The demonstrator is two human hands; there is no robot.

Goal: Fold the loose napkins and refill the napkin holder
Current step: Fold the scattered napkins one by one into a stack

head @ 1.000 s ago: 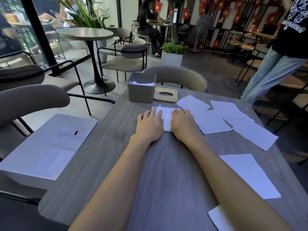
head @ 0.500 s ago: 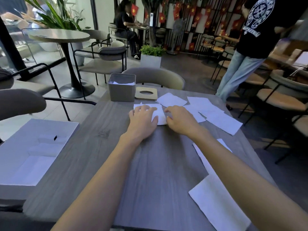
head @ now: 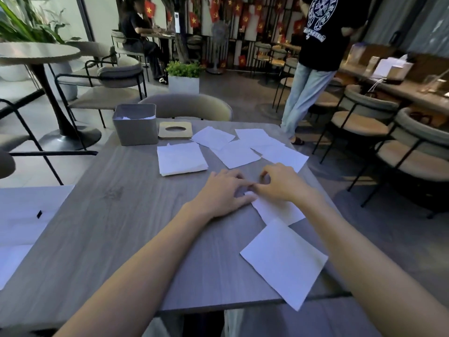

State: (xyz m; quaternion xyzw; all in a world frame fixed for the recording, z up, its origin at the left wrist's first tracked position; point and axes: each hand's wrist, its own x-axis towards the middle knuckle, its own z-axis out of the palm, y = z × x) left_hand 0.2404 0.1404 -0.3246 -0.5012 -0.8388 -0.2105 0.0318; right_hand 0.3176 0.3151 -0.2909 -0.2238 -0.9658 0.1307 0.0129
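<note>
My left hand (head: 222, 190) lies flat on the table, its fingertips touching the far corner of a loose white napkin (head: 277, 211). My right hand (head: 279, 182) rests on that napkin with curled fingers, its thumb and forefinger pinching the same corner. A folded napkin (head: 181, 158) lies apart from both hands, further back on the left. Behind it stands the grey square napkin holder (head: 136, 126) with white napkins inside. Its wooden lid (head: 175, 130), with a round hole, lies beside it.
Several loose napkins (head: 239, 154) are spread at the back right, and one more napkin (head: 284, 261) overhangs the near edge. An open white box (head: 24, 215) sits on the left. A chair (head: 187, 108) faces me, and a person (head: 315, 57) stands beyond the right corner.
Both hands have left the folded napkin and moved right and nearer, onto a loose napkin. The view has turned to the right.
</note>
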